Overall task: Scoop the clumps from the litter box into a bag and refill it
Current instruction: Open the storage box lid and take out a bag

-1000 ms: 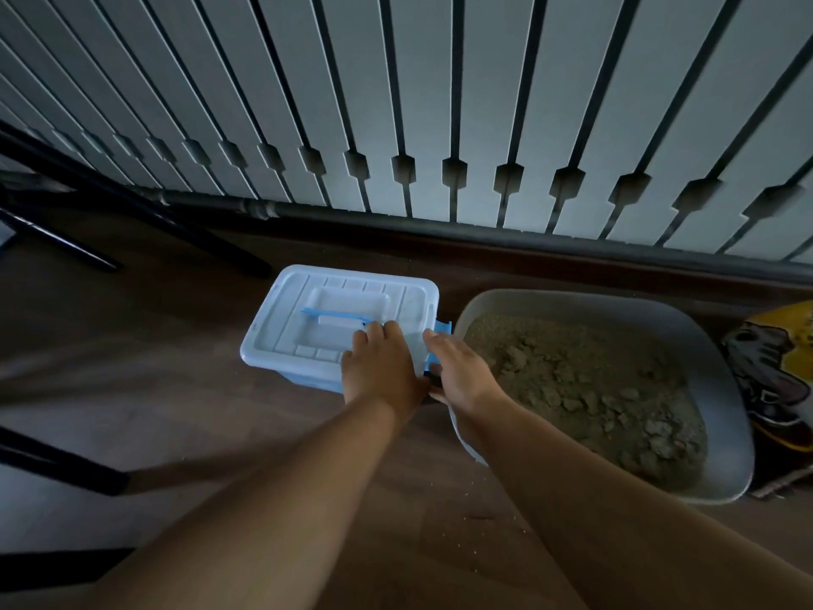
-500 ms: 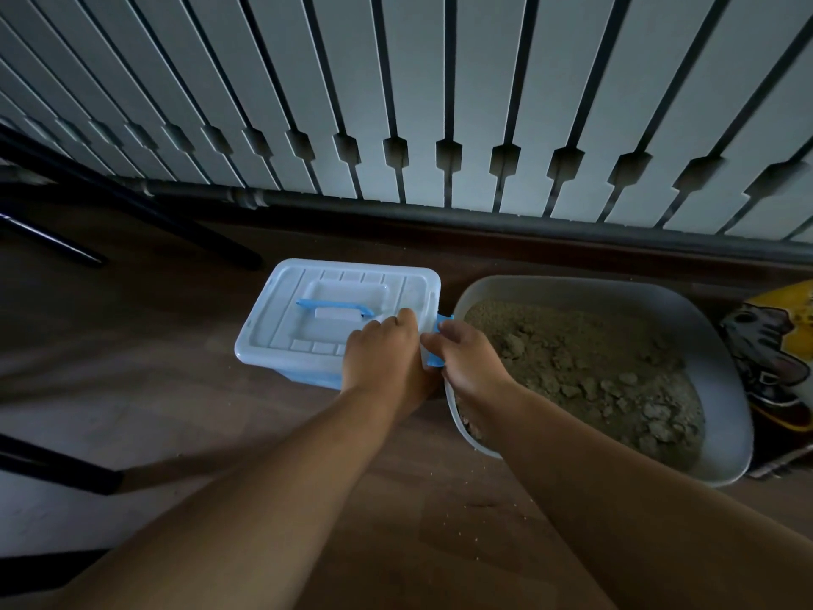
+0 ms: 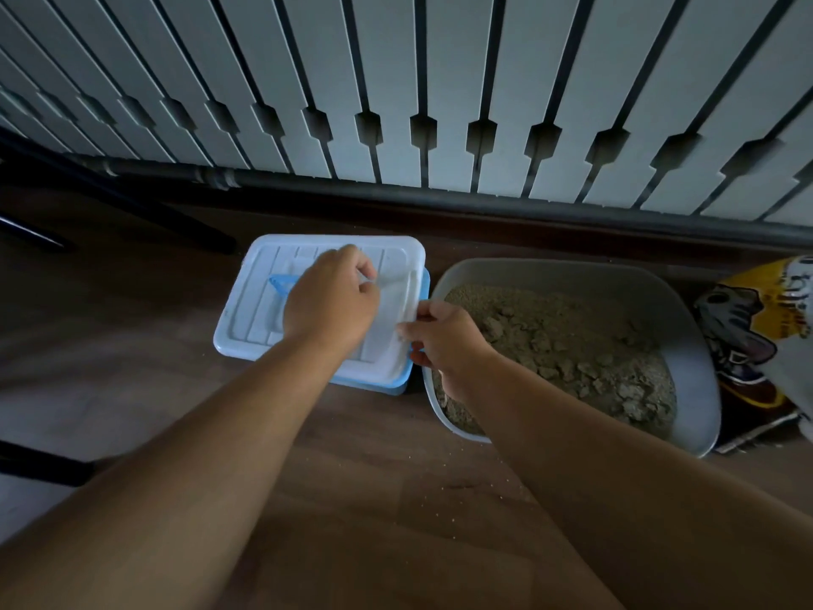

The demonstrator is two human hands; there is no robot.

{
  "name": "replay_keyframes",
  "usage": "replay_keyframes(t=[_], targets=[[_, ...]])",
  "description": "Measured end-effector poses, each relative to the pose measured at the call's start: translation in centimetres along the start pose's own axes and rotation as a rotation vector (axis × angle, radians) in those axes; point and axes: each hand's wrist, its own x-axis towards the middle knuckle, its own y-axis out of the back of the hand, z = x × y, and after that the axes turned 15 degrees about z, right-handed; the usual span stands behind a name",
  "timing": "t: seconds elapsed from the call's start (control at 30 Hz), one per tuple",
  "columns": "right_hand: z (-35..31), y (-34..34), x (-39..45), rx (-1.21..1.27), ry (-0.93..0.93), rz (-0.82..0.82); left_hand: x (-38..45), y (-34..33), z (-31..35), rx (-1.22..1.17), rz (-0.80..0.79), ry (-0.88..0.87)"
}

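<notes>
Just left of the litter box (image 3: 686, 328), where the clumps (image 3: 567, 345) lie unscooped, the white lid (image 3: 387, 345) of a storage box (image 3: 378, 385) is pinched by the right hand (image 3: 444, 341), the left hand (image 3: 330, 301) seemingly curled on its top; scooping, bagging and refilling all remain.

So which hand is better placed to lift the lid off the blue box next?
Probably the right hand: its fingers already pinch the lid at the raised edge beside the litter box. The left hand sits over the lid's middle.
</notes>
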Motion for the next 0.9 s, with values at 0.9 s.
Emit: replay_keyframes(t=[0.9], targets=[[2.3, -0.6, -2.7, -0.665, 0.586, -0.177, 2.6, 2.2, -2.0, 0.31, -0.903, -0.119]])
